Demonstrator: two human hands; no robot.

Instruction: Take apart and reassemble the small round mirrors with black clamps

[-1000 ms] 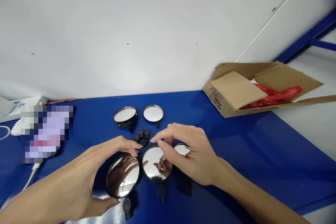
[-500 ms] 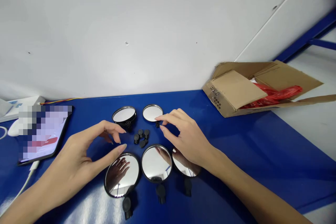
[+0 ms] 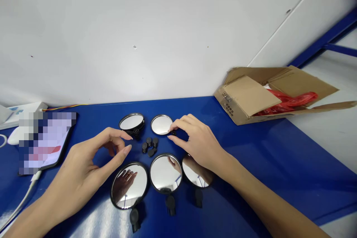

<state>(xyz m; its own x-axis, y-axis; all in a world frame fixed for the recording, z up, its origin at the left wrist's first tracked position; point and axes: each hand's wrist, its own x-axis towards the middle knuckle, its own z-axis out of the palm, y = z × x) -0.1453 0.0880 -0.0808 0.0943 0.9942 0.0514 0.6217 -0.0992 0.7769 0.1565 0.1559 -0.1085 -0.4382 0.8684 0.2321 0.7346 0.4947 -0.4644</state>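
Pinching rear rt mirror (image 3: 161, 124), R hand (image 3: 199, 139); box txt (image 3: 229, 109) illegible.

No wording can be read with certainty. Dark printing (image 3: 228, 105) stands on the left-hand side of the cardboard box (image 3: 251, 95): 1 larger mark (image 3: 227, 97) nearer the top edge and, below it, 2 short rows of smaller characters (image 3: 230, 111), too small and blurred to make out. The phone (image 3: 50, 141) has its screen pixelated, so any text there is illegible.
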